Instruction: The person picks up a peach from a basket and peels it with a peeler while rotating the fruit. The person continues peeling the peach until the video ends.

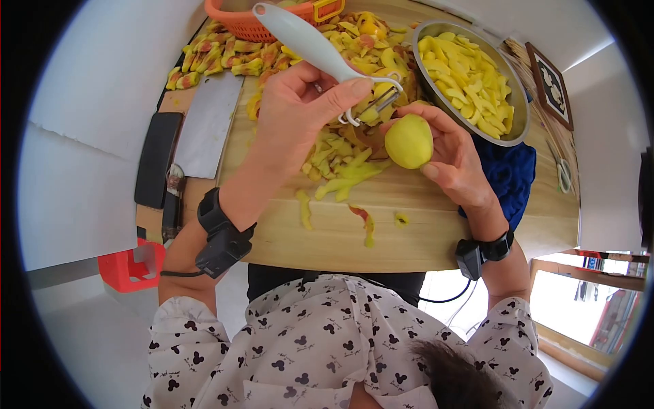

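Observation:
My left hand (293, 109) is closed around a white vegetable peeler (306, 44), its handle slanting up and its blade pointing toward my right hand. In my right hand (453, 153) is a peeled yellow-green apple (409, 142), held between thumb and fingers. A small gap separates the peeler blade from the apple. Beneath both hands a heap of peelings (340, 160) covers part of the wooden table (293, 249). Behind my right hand stands a metal bowl (521, 126) filled with pale yellow apple slices (466, 78).
An orange basket (242, 26) stands at the back, with red-and-yellow pieces (211, 54) beside it. At left lie a wide-bladed knife (208, 126) and a dark slab (158, 160). A blue cloth (507, 174) and scissors (563, 174) are at right.

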Demonstrator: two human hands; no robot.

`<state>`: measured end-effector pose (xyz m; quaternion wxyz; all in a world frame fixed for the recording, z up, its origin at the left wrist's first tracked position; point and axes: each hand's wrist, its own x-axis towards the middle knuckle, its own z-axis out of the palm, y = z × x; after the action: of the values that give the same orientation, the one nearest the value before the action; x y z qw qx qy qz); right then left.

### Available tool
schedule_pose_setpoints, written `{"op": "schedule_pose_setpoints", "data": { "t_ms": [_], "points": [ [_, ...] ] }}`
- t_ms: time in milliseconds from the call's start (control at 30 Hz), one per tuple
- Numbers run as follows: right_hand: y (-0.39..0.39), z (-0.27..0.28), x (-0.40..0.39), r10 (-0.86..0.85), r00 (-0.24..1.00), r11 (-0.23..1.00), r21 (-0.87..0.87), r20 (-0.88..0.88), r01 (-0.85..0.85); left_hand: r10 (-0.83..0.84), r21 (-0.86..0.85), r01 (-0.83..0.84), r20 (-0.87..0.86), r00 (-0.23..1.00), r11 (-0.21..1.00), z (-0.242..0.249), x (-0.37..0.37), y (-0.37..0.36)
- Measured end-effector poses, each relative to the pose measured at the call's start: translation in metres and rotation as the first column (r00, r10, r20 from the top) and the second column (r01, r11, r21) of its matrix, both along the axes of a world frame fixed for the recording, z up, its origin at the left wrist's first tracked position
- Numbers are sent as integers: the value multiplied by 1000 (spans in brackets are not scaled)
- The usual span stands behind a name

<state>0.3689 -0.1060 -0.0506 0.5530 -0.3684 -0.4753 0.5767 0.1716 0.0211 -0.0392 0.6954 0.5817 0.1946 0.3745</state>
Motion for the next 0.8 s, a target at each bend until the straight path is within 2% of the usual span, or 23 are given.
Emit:
{"op": "schedule_pose_setpoints", "data": {
  "t_ms": [67,133,267,333,467,533,800],
  "points": [
    [-1,-1,1,-22,999,1000,-8,37,22,12,10,-13,37,999,1000,3,0,-1],
    [-2,0,-2,-100,994,995,-27,31,101,-55,-5,55,33,998,998,6,-1,-7],
    [-2,4,-5,-115,993,992,-42,32,116,-152,-5,153,82,985,988,7,1,-17],
    [-2,4,-6,-117,993,992,-55,11,117,-181,56,178,51,982,982,5,1,-18],
    [-2,4,-7,-132,990,990,-51,40,134,-168,68,164,62,984,984,0,4,-22],
    [-3,5,-7,-127,988,990,-56,84,132,-185,21,184,39,982,983,2,3,-23],
    [-3,2,-5,-74,996,997,-21,55,75,-134,-53,134,-1,991,990,-1,2,-10]
  ]
}}
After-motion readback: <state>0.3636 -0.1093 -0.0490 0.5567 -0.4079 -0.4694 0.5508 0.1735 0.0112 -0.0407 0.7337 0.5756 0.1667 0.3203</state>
